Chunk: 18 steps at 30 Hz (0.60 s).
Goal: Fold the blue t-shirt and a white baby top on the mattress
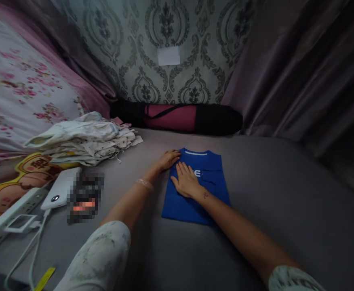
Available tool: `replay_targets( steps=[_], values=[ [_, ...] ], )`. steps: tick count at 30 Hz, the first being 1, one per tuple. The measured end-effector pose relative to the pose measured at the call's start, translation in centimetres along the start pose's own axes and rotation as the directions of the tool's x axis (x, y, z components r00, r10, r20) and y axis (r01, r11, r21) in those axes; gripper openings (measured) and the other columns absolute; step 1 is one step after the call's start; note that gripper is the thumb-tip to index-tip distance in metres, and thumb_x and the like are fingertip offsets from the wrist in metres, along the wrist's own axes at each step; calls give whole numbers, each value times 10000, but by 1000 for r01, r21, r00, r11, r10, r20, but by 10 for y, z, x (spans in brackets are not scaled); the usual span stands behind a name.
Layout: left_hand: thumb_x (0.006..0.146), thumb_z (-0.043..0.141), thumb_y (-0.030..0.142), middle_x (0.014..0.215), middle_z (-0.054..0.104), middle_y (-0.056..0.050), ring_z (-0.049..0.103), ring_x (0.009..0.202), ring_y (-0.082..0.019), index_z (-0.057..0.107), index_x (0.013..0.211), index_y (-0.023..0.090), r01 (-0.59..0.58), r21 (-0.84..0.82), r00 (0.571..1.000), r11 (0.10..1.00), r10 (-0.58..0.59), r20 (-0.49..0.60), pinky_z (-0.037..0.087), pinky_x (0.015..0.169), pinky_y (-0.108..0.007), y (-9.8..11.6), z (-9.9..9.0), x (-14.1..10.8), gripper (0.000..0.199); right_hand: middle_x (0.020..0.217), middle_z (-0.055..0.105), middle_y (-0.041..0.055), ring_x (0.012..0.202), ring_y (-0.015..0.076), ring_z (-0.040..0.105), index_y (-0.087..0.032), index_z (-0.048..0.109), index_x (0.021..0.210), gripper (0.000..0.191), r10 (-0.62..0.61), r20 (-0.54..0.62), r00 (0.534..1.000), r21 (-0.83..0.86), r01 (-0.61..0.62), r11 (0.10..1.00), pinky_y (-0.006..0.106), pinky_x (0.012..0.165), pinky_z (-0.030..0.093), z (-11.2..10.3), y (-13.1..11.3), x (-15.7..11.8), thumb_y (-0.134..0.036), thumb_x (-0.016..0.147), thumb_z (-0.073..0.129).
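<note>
A blue T-shirt (180, 208), folded into a neat rectangle, lies on the grey sheet with its collar toward the wall. White lettering on its chest is partly covered by fingers. My right hand (185, 180) rests flat on the upper left of the shirt, fingers stretched out. At the shirt's top left corner is my left hand (168, 160), palm down with fingers extended along the edge. A pale bracelet circles my left wrist, and nothing shows in the grasp of either hand.
A heap of light patterned clothes (89, 135) sits at the left. Nearer are a yellow cartoon cushion (28, 180), a white power bank (60, 190), a power strip (16, 216) and cables. A black and dark pink long bag (173, 118) lies along the wall.
</note>
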<state>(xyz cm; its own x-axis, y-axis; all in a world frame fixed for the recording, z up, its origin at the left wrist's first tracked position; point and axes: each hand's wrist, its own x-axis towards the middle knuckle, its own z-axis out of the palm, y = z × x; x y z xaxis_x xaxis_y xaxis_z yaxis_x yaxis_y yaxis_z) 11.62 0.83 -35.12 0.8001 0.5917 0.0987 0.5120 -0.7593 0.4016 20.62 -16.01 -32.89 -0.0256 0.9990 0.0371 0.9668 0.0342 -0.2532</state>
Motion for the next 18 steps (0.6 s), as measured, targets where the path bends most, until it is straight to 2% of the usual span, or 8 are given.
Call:
replay_targets(
  steps=[3, 5, 7, 9, 10, 12, 15, 18],
  values=[
    [922, 402, 326, 1438, 461, -78, 343, 1370, -267, 542, 1295, 219, -13, -24, 1000, 1000, 13, 8, 244, 1117, -503, 1, -5, 4, 413, 1542, 203, 175, 1436, 275, 120, 0, 251, 1470, 708, 18, 35, 999, 3, -18, 1000, 452, 1156, 85, -3, 0, 1, -485, 953, 250],
    [917, 392, 293, 1406, 497, -95, 400, 1336, -237, 549, 1286, 183, -9, -105, 998, 994, 2, -62, 292, 1113, -438, 4, -10, 5, 416, 1537, 215, 177, 1434, 282, 131, -12, 275, 1464, 713, 26, 79, 997, 22, -28, 999, 483, 1151, 74, -9, 1, 4, -507, 954, 225],
    [924, 330, 231, 1372, 529, -115, 460, 1292, -206, 537, 1293, 139, 73, -191, 975, 979, -110, -194, 336, 1096, -378, 8, -16, 0, 433, 1529, 244, 176, 1429, 284, 156, -25, 315, 1451, 699, 23, 76, 997, 46, -27, 999, 499, 1146, 70, -16, 2, 11, -505, 961, 180],
    [914, 290, 170, 1339, 553, -135, 494, 1261, -203, 518, 1303, 104, 215, -229, 919, 949, -276, -281, 363, 1080, -362, 15, -21, -11, 456, 1532, 243, 169, 1430, 272, 153, -25, 323, 1446, 666, 12, 12, 1000, 51, -13, 999, 481, 1149, 61, -20, 2, 22, -463, 971, 166],
    [902, 295, 151, 1320, 566, -146, 507, 1248, -213, 516, 1301, 90, 281, -227, 893, 932, -341, -293, 374, 1072, -368, 19, -23, -20, 460, 1538, 228, 167, 1433, 267, 140, -17, 311, 1449, 650, 9, -24, 1000, 44, -8, 999, 464, 1152, 54, -20, 2, 28, -437, 972, 177],
    [885, 326, 147, 1290, 583, -174, 527, 1227, -239, 518, 1288, 63, 360, -193, 877, 913, -402, -265, 393, 1056, -385, 29, -25, -43, 454, 1548, 190, 170, 1438, 262, 110, 3, 278, 1456, 641, 13, -55, 998, 26, -11, 1000, 436, 1155, 46, -17, 0, 40, -407, 967, 218],
    [893, 341, 194, 1264, 599, -174, 552, 1196, -247, 521, 1273, 81, 344, -113, 908, 932, -361, -211, 417, 1035, -403, 45, -23, -86, 436, 1546, 182, 185, 1437, 262, 116, 18, 270, 1453, 656, 36, -21, 999, 32, -35, 999, 413, 1152, 74, -5, -3, 51, -415, 961, 240],
    [914, 321, 242, 1260, 608, -137, 565, 1177, -220, 500, 1292, 138, 245, -54, 952, 968, -251, -176, 434, 1026, -393, 60, -18, -133, 431, 1543, 194, 190, 1434, 267, 126, 26, 269, 1452, 675, 34, -4, 999, 52, -33, 998, 396, 1153, 82, 3, -4, 54, -433, 959, 240]
  ],
)
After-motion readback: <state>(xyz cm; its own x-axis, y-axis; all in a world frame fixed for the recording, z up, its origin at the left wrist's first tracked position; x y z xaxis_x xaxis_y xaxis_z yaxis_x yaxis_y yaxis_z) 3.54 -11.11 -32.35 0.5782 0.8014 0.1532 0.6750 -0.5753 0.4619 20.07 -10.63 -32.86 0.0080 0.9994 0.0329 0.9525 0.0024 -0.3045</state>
